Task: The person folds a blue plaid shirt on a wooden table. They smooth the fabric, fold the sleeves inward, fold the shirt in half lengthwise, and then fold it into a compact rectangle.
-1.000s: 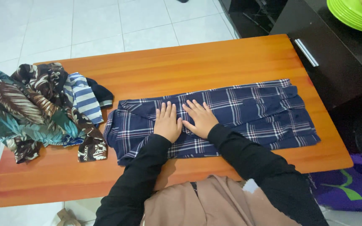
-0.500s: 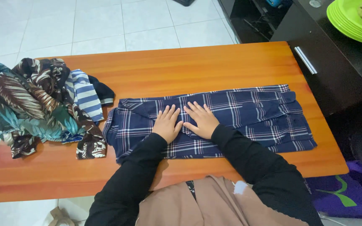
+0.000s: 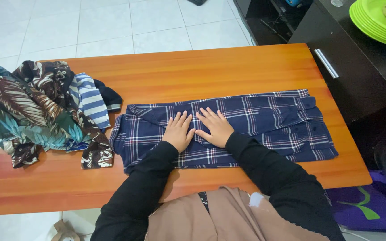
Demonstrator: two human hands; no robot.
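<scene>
Side by side, the left hand (image 3: pixel 178 130) and right hand (image 3: pixel 216 127) are lying open, palms pressing flat on a folded navy plaid shirt (image 3: pixel 264 122) atop an orange wooden table (image 3: pixel 193 71).

Head-worn view, steeply down onto table (image 3: pixel 211 67)

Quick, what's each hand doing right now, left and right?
Left hand: open, flat on the plaid shirt, holding nothing.
Right hand: open, flat on the same shirt, holding nothing.
</scene>
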